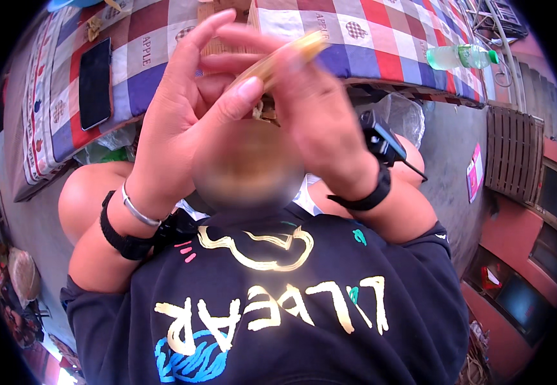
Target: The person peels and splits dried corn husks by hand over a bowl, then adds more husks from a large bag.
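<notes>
A flat, pale yellow strip (309,46), which looks like layered or folded paper, slants up to the right between my hands. My left hand (185,109) presses its thumb along the lower end of the strip, with the fingers stretched out behind it. My right hand (320,119) is pinched around the upper part, smeared by motion. Behind my fingers, a tan stack or board (227,46) shows in part at the table's edge. Small crumpled pale bits (265,110) appear just below the hands. Exactly what the strip is cannot be made out.
A checked cloth covers the table (368,61) ahead. On it lie a black phone (96,83) at left and a green-capped bottle (461,57) at right. Clear plastic bags (397,115) hang below the edge. A slatted wooden piece (513,146) stands at far right.
</notes>
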`<action>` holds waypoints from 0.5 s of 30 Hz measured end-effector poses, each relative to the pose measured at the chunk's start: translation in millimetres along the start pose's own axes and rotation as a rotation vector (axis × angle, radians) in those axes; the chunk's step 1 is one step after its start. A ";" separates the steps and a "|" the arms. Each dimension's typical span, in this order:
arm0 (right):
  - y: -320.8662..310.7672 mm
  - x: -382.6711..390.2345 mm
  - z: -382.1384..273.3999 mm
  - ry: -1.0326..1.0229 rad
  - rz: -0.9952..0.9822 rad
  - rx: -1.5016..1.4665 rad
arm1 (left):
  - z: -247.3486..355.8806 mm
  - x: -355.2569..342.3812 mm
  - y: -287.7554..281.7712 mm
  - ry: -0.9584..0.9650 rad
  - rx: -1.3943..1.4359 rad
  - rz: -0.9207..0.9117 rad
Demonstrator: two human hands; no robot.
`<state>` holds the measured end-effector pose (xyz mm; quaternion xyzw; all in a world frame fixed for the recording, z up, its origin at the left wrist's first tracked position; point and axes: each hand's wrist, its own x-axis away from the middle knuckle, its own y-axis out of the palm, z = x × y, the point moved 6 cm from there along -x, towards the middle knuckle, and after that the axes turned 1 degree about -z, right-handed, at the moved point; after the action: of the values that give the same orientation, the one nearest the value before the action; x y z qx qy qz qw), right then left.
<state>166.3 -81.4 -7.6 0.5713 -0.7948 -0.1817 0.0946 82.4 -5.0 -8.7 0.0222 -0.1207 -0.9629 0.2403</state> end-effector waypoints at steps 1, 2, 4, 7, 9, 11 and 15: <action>-9.9 -9.3 -8.9 -0.037 0.016 -0.141 | 1.2 0.6 1.0 -0.022 -0.016 -0.009; -20.8 -25.9 -19.3 -0.095 0.046 -0.301 | 5.7 0.3 -0.1 -0.040 -0.065 -0.062; -63.4 -38.9 -44.1 -0.190 0.014 -0.463 | 8.8 -1.0 -4.1 -0.076 -0.159 -0.176; -80.4 9.0 -48.3 0.219 -0.361 0.037 | 25.7 0.7 -9.2 0.122 -0.290 -0.324; -18.3 26.5 -18.9 0.055 -0.471 0.671 | 27.3 2.8 0.4 0.234 -0.322 -0.403; 30.2 48.9 18.7 0.024 -0.779 0.765 | 20.8 3.9 27.2 0.441 -0.519 -0.514; 37.7 48.3 42.7 0.305 -0.777 0.435 | 24.9 -12.4 26.2 0.505 -0.689 -0.503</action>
<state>102.2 -108.6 -34.5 0.8533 -0.5185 0.0530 0.0135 102.8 -16.1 21.6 0.2027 0.2760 -0.9394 0.0155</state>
